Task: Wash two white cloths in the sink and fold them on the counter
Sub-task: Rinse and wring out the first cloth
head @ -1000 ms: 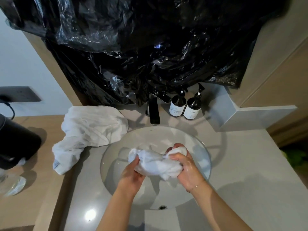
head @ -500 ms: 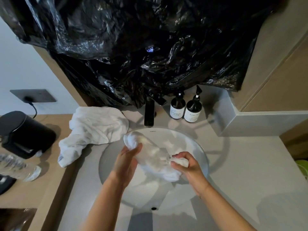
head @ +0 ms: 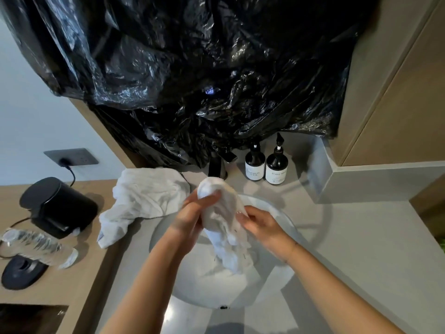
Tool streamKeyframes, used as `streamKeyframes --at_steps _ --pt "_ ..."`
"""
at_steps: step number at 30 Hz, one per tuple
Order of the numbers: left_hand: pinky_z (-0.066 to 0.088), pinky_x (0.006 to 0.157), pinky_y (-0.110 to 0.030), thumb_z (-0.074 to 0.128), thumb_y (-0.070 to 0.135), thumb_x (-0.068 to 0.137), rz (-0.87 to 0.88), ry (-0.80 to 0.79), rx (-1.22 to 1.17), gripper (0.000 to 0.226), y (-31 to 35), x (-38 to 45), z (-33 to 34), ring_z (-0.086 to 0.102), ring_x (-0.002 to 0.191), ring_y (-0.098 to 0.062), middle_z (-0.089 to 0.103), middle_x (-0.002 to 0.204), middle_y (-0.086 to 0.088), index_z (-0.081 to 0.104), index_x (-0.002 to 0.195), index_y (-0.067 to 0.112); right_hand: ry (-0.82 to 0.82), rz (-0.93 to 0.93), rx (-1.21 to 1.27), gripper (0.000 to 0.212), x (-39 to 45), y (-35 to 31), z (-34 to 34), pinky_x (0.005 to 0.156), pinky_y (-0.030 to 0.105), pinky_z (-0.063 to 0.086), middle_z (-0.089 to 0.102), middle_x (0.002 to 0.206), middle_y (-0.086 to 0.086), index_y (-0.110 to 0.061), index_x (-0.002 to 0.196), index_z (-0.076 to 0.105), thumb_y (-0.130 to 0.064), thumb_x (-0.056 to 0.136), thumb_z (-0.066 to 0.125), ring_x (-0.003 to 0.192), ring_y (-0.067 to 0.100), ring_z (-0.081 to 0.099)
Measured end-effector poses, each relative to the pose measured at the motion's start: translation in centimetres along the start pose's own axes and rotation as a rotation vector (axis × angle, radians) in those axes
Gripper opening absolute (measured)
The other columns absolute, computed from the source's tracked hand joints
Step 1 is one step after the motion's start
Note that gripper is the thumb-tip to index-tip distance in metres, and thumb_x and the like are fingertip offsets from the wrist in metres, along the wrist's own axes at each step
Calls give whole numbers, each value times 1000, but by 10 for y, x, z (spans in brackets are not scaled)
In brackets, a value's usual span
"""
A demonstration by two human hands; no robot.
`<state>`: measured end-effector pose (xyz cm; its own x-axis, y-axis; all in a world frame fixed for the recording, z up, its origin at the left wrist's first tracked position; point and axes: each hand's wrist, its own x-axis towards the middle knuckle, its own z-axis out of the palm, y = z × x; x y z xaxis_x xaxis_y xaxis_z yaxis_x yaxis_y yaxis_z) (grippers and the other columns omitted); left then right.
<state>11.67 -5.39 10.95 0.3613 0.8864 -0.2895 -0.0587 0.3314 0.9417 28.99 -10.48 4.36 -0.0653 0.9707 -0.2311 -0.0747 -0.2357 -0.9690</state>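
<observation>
Wringing wet bunched white cloth over round white sink basin w/ left hand & right hand both gripping it, prob so drips land inside.

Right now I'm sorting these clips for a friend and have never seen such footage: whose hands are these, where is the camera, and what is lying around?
There is no machine here. A person wears a camera on the head, looking down at their own bare arms. The left hand grips the upper end of a wet, bunched white cloth, and the right hand pinches it lower down, above the round white sink basin. A second crumpled white cloth lies on the grey counter to the left of the basin. Behind the basin stand a black faucet and two dark pump bottles with pale labels. On the wooden ledge at the left lie a black kettle and a clear plastic bottle on its side. Black plastic sheeting hangs over the wall above.
</observation>
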Motion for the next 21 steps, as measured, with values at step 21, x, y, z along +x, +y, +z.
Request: streamKeyframes --at_steps 21 --pt "52 90 -20 90 32 66 62 -274 693 46 -22 16 -43 66 97 4 72 102 18 67 105 38 105 -362 164 31 -5 -209 49 77 27 51 64 84 8 -5 90 58 -35 96 55 86 18 62"
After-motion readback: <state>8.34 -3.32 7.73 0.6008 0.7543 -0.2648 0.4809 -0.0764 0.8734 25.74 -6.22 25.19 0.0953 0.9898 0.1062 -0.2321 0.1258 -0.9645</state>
